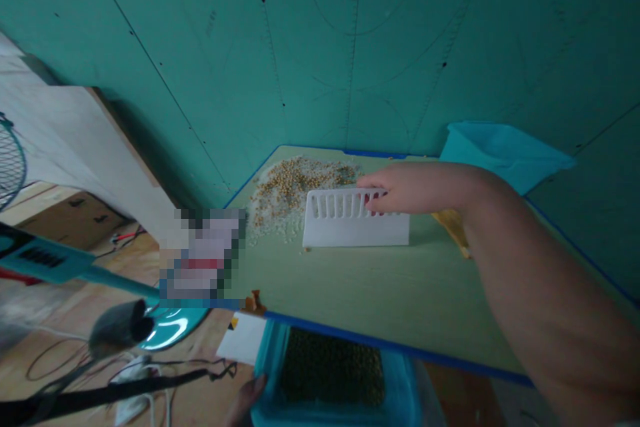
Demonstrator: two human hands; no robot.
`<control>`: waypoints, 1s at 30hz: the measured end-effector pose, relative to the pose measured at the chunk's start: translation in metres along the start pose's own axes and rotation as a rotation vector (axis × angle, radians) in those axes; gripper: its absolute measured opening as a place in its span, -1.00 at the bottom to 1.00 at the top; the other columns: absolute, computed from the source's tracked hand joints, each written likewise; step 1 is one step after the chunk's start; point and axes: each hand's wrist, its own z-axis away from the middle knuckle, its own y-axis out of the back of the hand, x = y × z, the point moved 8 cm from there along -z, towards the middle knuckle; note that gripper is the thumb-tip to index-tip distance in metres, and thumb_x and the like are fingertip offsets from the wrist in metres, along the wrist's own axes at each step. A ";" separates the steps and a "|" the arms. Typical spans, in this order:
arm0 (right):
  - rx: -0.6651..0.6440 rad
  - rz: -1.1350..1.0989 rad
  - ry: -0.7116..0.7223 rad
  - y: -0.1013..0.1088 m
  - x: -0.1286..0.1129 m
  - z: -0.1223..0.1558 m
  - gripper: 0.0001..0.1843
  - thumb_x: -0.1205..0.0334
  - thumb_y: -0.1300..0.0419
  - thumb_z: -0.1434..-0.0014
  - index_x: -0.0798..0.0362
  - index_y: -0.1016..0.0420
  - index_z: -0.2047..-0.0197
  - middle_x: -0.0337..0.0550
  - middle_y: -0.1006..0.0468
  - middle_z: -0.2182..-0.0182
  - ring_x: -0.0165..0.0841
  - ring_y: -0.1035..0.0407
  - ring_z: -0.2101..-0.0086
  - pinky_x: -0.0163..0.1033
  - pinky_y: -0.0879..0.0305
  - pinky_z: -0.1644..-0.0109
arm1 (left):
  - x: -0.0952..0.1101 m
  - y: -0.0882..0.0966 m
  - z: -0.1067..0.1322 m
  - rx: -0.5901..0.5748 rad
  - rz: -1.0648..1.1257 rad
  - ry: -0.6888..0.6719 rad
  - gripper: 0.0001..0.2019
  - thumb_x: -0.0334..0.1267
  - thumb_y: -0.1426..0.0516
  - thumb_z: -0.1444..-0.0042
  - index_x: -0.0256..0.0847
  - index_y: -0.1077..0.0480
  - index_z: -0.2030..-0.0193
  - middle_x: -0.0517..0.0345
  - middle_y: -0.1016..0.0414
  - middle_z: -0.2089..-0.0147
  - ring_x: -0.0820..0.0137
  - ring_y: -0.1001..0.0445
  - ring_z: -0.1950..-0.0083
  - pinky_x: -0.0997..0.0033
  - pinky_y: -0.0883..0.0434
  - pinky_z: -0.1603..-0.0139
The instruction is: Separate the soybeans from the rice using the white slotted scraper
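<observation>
White plastic slotted comb (345,233), pinched at its upper right by the right hand (400,188), extends leftward over the bench (375,293), long axis roughly along the near edge. Golden and clear beads (300,177) lie beyond, toward the far left corner. Left hand (246,400), grip unclear, meets a teal tub (267,353) below; green wall (210,80) behind.

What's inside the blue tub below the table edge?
Small, dark greenish grains show inside the tub. The table hides its far end, and the grains cover its bottom, so what lies underneath can't be seen.
</observation>
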 end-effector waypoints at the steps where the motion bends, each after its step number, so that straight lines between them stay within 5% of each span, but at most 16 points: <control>1: -0.015 0.002 0.013 -0.001 -0.002 0.001 -0.77 0.25 -0.02 -0.03 0.03 -0.41 0.25 -0.18 -0.49 0.34 -0.35 -0.34 0.40 -0.33 -0.04 0.50 | 0.000 0.000 0.001 0.001 -0.005 0.003 -0.75 -0.15 -0.22 0.30 0.02 -0.27 0.85 0.17 -0.48 0.76 -0.12 -0.52 0.25 -0.08 -0.33 0.05; 18: -0.018 -0.147 0.087 0.000 -0.011 0.006 -0.72 0.28 -0.09 0.02 0.02 -0.47 0.21 -0.22 -0.54 0.32 -0.32 -0.38 0.35 -0.33 -0.15 0.43 | -0.002 0.001 0.002 0.014 -0.048 0.010 -0.75 0.01 -0.23 0.40 0.02 -0.31 0.85 0.14 -0.52 0.70 -0.16 -0.51 0.32 -0.10 -0.34 0.07; 23: -0.187 -0.381 0.153 -0.026 -0.008 -0.015 -0.82 0.31 -0.07 0.02 0.04 -0.42 0.30 -0.24 -0.52 0.40 -0.37 -0.38 0.39 -0.35 -0.20 0.42 | -0.004 0.001 0.001 0.008 -0.055 0.009 -0.72 0.06 -0.21 0.38 0.02 -0.31 0.85 0.15 -0.51 0.72 -0.12 -0.52 0.35 -0.06 -0.37 0.11; 30: -0.386 -0.799 0.066 -0.067 0.006 -0.034 -0.90 0.39 -0.08 0.02 0.10 -0.28 0.35 -0.33 -0.40 0.55 -0.49 -0.33 0.54 -0.36 -0.24 0.44 | -0.006 -0.015 0.005 -0.066 0.022 0.016 -0.81 -0.10 -0.26 0.37 0.03 -0.34 0.81 0.21 -0.50 0.72 -0.10 -0.53 0.31 -0.06 -0.35 0.04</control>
